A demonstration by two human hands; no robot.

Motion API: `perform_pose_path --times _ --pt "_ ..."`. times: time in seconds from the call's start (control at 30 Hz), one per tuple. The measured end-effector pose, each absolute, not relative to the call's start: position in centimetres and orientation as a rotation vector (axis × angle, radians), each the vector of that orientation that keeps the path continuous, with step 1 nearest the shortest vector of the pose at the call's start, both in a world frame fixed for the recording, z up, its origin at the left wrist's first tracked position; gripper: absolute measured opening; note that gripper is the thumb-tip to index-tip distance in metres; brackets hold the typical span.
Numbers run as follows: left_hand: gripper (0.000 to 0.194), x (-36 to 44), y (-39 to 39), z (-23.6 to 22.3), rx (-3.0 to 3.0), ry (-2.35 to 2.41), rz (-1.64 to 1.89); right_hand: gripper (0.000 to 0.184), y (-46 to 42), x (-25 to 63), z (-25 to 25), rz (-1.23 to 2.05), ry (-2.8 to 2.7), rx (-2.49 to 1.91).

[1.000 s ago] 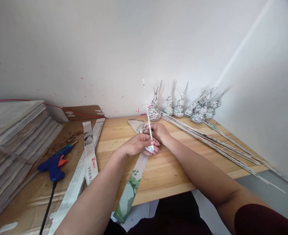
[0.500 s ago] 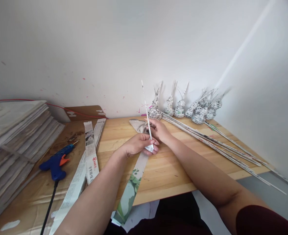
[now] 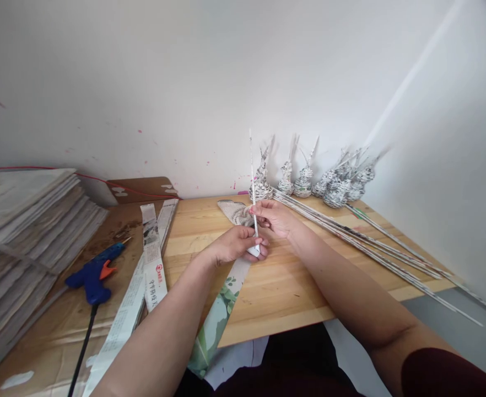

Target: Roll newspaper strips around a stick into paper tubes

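Note:
My left hand (image 3: 243,244) is closed on the lower end of a newspaper strip (image 3: 220,314), where it wraps around a thin rolled paper tube (image 3: 252,176). The loose part of the strip, printed with green leaves, hangs toward me past the table's front edge. My right hand (image 3: 274,218) pinches the tube with thumb and fingers a little above the left hand. The tube stands nearly upright. Just behind my hands a crumpled greyish cloth (image 3: 232,209) lies on the wooden table (image 3: 280,298).
A blue glue gun (image 3: 94,270) lies on cardboard at the left, beside a tall newspaper stack (image 3: 32,237). Newspaper strips (image 3: 152,253) lie nearer the middle. Several woven paper figures (image 3: 303,182) stand along the wall, and long paper tubes (image 3: 350,234) lie at the right.
My right hand has shifted slightly to the right and now pinches the tube above the left hand. The tube has swung from leaning left to nearly upright, and the strip has turned.

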State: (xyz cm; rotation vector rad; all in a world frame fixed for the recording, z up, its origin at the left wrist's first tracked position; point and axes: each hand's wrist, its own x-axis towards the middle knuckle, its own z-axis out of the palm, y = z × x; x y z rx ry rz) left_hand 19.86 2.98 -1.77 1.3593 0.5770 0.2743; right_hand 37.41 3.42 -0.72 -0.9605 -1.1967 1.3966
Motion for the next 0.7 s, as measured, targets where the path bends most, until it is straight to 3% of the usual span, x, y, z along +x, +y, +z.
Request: perform_pose_path --times 0.13,0.7 --pt "0.046 19.93 2.94 -1.85 1.349 0.572 0.284 0.036 3.26 37.78 -0.37 1.5 -1.317 -0.938" --pt "0.046 20.02 2.86 -1.93 1.301 0.567 0.267 0.029 3.14 37.71 0.08 1.386 -1.212 -0.977"
